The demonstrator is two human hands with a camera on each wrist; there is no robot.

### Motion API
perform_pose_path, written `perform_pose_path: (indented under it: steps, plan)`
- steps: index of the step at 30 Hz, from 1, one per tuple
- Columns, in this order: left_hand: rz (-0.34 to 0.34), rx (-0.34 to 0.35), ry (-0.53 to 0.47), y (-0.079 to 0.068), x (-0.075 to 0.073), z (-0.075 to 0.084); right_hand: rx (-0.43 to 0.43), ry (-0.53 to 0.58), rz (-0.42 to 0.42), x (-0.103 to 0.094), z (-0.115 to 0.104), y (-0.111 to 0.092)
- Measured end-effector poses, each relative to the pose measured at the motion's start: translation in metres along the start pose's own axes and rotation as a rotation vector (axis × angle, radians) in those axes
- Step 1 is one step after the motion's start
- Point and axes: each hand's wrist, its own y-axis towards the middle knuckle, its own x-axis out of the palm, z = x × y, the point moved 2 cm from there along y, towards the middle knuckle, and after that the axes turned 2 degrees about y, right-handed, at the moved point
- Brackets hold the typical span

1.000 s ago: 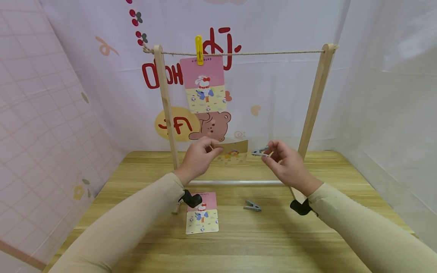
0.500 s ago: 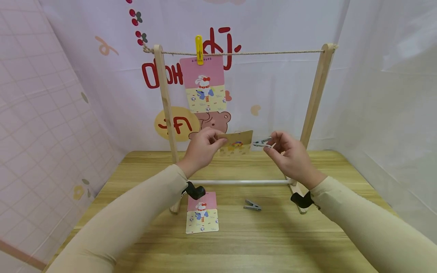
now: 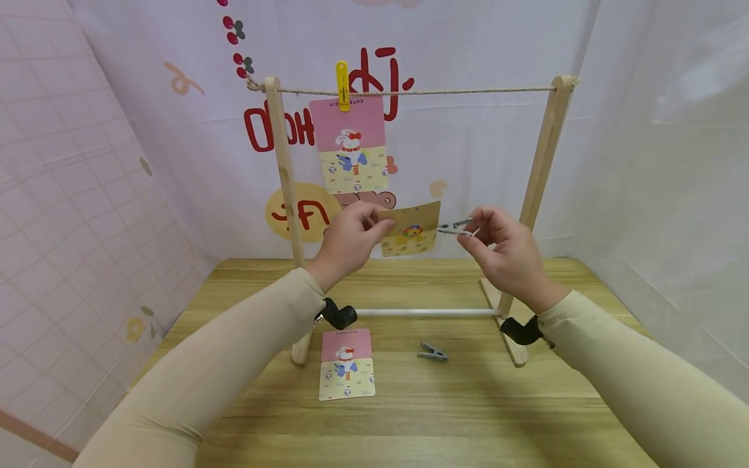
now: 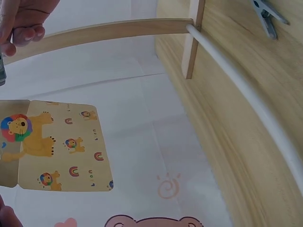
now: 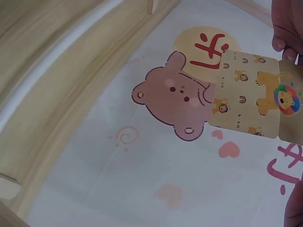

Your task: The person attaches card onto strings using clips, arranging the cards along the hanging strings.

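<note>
My left hand (image 3: 354, 237) pinches a tan card (image 3: 417, 227) by its left edge. The card bears a lion with a rainbow mane, plain in the left wrist view on the card (image 4: 66, 146) and in the right wrist view. My right hand (image 3: 506, 253) holds a grey clothespin (image 3: 454, 227) between thumb and fingers, its tip close beside the card's right edge. Above, a pink and yellow rabbit card (image 3: 351, 153) hangs from a rope (image 3: 450, 91), held by a yellow clothespin (image 3: 342, 86). A matching rabbit card (image 3: 347, 377) lies flat on the table near a second grey clothespin (image 3: 433, 353).
A wooden post (image 3: 283, 156) at the left and another post (image 3: 544, 156) at the right carry the rope. A white rod (image 3: 427, 312) joins them low down, over the wooden table (image 3: 409, 422). Behind stands a printed white cloth (image 3: 480, 39).
Both hands have risen toward the rope, with the lion card and the grey clothespin, shifting slightly right. The hanging card, the card on the table and the loose clothespin stay put.
</note>
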Motion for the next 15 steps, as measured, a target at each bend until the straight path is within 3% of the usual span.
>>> perform_pose_path:
  steps: [15]
  plan:
    - [0.002, 0.054, -0.054, 0.017, -0.012, 0.032, -0.038, 0.006, 0.061, -0.015, -0.02, 0.023]
